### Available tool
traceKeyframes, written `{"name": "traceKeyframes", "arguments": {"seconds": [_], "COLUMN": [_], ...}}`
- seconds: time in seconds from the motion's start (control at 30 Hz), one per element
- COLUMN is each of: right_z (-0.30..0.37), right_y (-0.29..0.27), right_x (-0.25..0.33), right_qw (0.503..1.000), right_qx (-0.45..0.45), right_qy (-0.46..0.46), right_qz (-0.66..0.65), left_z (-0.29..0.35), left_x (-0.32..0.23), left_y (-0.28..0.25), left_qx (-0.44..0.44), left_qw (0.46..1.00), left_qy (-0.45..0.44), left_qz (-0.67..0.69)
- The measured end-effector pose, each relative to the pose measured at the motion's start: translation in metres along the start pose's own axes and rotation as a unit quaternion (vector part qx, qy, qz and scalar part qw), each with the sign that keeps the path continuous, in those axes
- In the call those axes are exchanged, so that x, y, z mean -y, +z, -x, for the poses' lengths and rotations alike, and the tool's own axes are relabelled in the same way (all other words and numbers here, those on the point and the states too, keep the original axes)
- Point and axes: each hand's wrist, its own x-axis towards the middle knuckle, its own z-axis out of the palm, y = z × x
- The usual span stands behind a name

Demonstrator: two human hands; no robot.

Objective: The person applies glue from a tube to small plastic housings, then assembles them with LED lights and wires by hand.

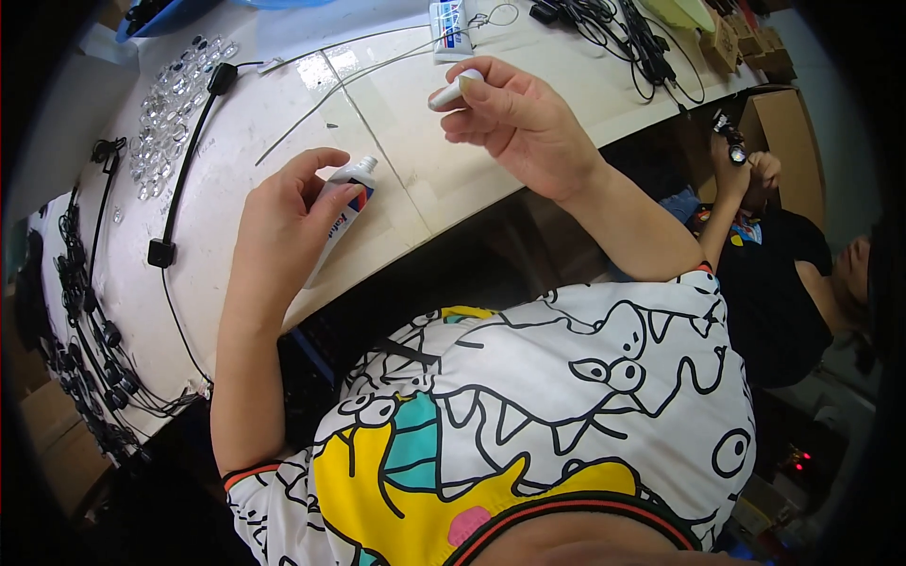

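My left hand point(281, 212) is closed round a white squeeze tube point(340, 222) with a blue and red label. The tube tilts up from the table's front edge, and its bare white nozzle point(366, 164) points up and to the right. Above the table, my right hand point(524, 123) pinches a small white tapered cap point(458, 90) between thumb and fingers. The cap is well apart from the nozzle. Just behind my right hand lies a second white and blue tube point(451, 36).
Many clear round glass-like pieces point(175, 108) are spread at the far left. A black cable with small boxes point(162, 252) crosses the white table point(415, 179). Black cables point(613, 38) lie at the back right and along the left edge. Another person's hand point(731, 170) holds something shiny at right.
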Motion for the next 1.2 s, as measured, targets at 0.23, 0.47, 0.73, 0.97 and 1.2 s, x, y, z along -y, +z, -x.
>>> {"name": "traceKeyframes", "arguments": {"seconds": [0.23,0.47,0.73,0.97,1.2], "right_z": [0.005,-0.010,-0.018,-0.036,-0.090], "right_y": [0.021,0.064,0.071,0.047,-0.018], "right_x": [-0.015,-0.031,-0.033,-0.020,-0.015], "right_qw": [0.968,0.939,0.974,0.993,0.593], "right_qx": [-0.057,0.003,0.017,0.072,0.013], "right_qy": [0.113,0.172,0.161,0.051,-0.376], "right_qz": [-0.215,-0.299,-0.161,0.074,0.712], "left_z": [0.002,-0.001,-0.005,-0.005,-0.022], "left_x": [-0.010,0.003,-0.007,0.003,-0.012], "left_y": [0.010,0.024,0.011,0.006,-0.012], "left_qx": [-0.145,-0.112,-0.158,-0.188,-0.137], "left_qw": [0.955,0.946,0.944,0.881,0.854], "left_qy": [0.192,0.164,0.219,0.194,0.145], "left_qz": [-0.174,0.255,0.190,0.389,0.480]}}
